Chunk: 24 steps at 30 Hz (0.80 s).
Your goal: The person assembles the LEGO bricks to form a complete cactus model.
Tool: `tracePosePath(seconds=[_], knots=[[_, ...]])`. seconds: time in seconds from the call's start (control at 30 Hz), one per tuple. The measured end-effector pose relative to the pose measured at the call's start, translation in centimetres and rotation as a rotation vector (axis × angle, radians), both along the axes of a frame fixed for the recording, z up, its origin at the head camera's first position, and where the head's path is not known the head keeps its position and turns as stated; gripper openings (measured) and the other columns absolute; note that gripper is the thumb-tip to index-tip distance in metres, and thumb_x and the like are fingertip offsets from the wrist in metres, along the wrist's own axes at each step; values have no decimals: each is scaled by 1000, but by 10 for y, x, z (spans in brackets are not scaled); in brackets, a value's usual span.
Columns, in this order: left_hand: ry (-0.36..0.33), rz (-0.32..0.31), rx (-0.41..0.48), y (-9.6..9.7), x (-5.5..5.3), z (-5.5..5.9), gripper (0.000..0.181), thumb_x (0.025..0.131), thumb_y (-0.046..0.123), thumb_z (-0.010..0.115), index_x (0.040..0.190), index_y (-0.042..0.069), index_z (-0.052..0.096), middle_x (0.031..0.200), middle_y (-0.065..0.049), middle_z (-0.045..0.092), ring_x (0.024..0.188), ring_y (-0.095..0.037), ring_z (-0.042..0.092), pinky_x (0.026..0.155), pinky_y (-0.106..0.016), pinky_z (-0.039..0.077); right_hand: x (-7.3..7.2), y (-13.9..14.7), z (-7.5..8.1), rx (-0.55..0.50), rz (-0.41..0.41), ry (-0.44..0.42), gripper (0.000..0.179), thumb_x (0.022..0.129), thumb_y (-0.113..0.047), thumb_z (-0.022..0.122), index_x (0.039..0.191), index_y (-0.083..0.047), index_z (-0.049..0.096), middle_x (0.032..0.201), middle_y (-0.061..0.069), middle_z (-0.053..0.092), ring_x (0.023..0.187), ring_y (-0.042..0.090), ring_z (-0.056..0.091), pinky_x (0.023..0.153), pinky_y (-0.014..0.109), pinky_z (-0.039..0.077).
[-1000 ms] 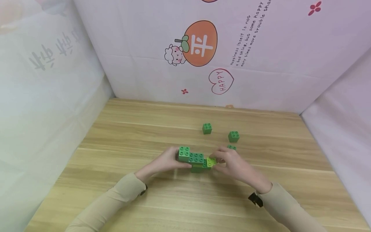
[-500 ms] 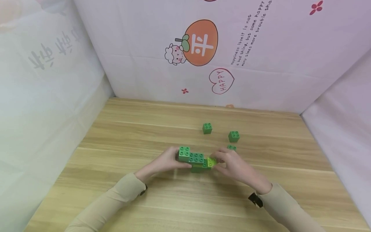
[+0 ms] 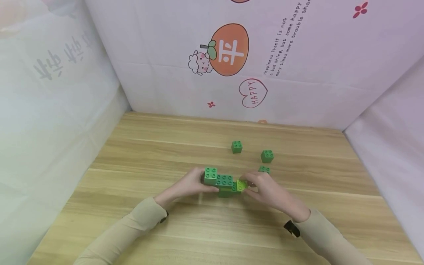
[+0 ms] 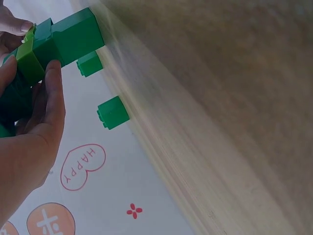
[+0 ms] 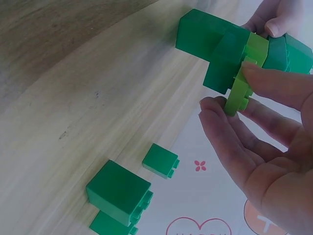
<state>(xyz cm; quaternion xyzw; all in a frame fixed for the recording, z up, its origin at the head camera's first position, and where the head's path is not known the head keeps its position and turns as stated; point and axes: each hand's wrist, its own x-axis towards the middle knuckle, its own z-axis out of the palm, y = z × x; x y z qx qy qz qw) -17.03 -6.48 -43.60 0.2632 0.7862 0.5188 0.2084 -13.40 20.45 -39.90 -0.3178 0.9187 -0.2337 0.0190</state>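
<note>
In the head view my left hand (image 3: 189, 183) grips the left part of a joined build of green toy building bricks (image 3: 224, 181). A bright green square brick (image 3: 210, 176) tops its left end. At the right end, my right hand (image 3: 272, 193) pinches a thin lime-green brick (image 5: 236, 96) between thumb and fingers. That thin brick touches the build; whether its studs are locked in, I cannot tell. The left wrist view shows a lime-green layer (image 4: 29, 62) between darker green bricks. My left fingers partly cover the build.
Behind the hands, three loose green bricks stand studs up on the wooden table (image 3: 165, 147): one far brick (image 3: 236, 147), one further right (image 3: 267, 156), and one (image 3: 264, 169) partly hidden by my right hand. A printed white cloth (image 3: 159, 73) encloses the back and sides.
My right fingers have shifted slightly at the lime-green brick, and the nearest loose brick shows a little more. My left hand and the build stay in place.
</note>
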Motion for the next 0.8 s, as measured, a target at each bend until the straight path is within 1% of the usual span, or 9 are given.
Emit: tracePosePath(seconds=[0.13, 0.33, 0.53, 0.63, 0.73, 0.8], knots=[[2, 0, 9, 0, 0, 0, 37, 81, 12, 80, 117, 10, 69, 113, -4, 75, 104, -13, 71, 98, -26, 55, -1, 0, 0, 8, 3, 8, 29, 80, -2, 77, 107, -2, 68, 103, 13, 73, 86, 22, 72, 74, 28, 63], [11, -6, 16, 0, 0, 0, 37, 82, 12, 79, 118, 8, 68, 114, -6, 75, 105, -15, 71, 98, -26, 55, -1, -1, 0, 10, -3, -9, 27, 80, -2, 78, 106, -2, 69, 102, 12, 74, 85, 19, 72, 73, 27, 63], [16, -1, 2, 0, 0, 1, 36, 82, 12, 80, 116, 10, 69, 114, -4, 75, 106, -14, 70, 101, -29, 54, 0, -1, 0, -3, 0, 7, 28, 79, -1, 78, 105, -1, 69, 100, 13, 74, 83, 19, 71, 72, 28, 63], [11, 2, 0, 0, 0, 2, 37, 82, 13, 80, 117, 12, 69, 114, -2, 75, 106, -13, 70, 102, -30, 54, 0, 0, -1, -6, -2, -8, 29, 79, -1, 77, 107, 0, 69, 102, 14, 74, 85, 20, 72, 73, 29, 63], [5, 2, -1, 0, 1, 2, 37, 82, 13, 80, 116, 12, 69, 114, -2, 75, 106, -13, 70, 102, -31, 54, 0, 2, -2, -12, -10, -40, 30, 81, -3, 77, 110, -1, 68, 106, 13, 73, 89, 22, 72, 77, 29, 63], [9, 1, -5, 0, 1, 2, 36, 82, 14, 80, 116, 11, 69, 114, -3, 75, 106, -14, 70, 101, -31, 54, 0, 3, -3, -14, -11, -44, 31, 81, -5, 77, 111, -2, 68, 107, 13, 73, 91, 23, 72, 78, 30, 63]])
